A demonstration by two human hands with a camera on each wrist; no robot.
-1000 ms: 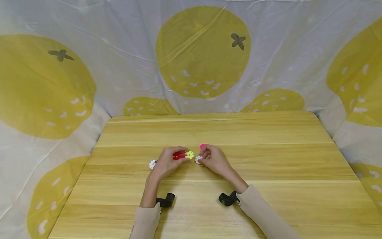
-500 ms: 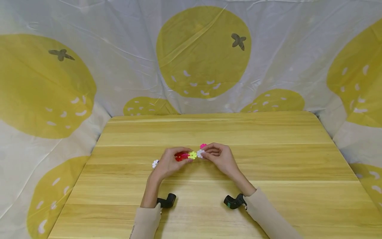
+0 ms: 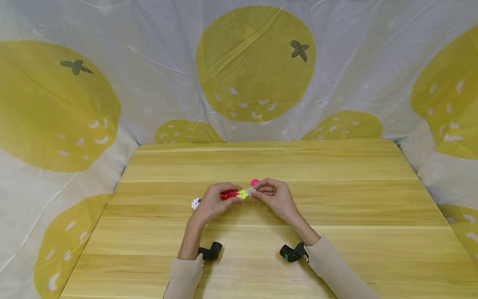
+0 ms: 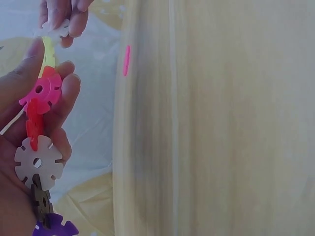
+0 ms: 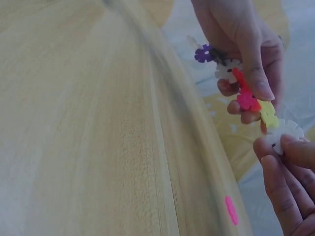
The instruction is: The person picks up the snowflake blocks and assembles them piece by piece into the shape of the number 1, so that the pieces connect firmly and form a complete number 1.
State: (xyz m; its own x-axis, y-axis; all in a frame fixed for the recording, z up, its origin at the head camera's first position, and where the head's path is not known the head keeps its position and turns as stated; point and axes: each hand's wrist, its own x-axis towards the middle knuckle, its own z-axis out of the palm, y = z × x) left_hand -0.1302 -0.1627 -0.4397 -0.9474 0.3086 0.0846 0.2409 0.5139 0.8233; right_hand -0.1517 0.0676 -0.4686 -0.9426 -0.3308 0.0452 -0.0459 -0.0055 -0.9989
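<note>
My left hand (image 3: 213,203) holds a chain of notched plastic snowflake discs slotted into one another. In the left wrist view the chain runs from a purple disc (image 4: 55,227) through a dark one (image 4: 42,200), a white one (image 4: 38,162), a red one (image 4: 34,123) and a pink one (image 4: 42,92). The yellow disc (image 5: 268,114) is at the end by my left thumb and fingertips. My right hand (image 3: 274,198) pinches another white disc (image 5: 284,132) between thumb and fingers, its edge right at the yellow disc. A white disc (image 3: 196,203) shows at the chain's far left end.
A loose pink disc (image 3: 255,182) lies on the wooden table (image 3: 336,174), just beyond my right fingers. Black wrist cameras hang by the left sleeve (image 3: 183,278) and the right sleeve (image 3: 336,265). Patterned cloth (image 3: 168,74) surrounds the table's back and sides.
My right hand has brought the white disc up and to the yellow one, then turned it so its face looks flatter. The left hand with the chain has shifted slightly right.
</note>
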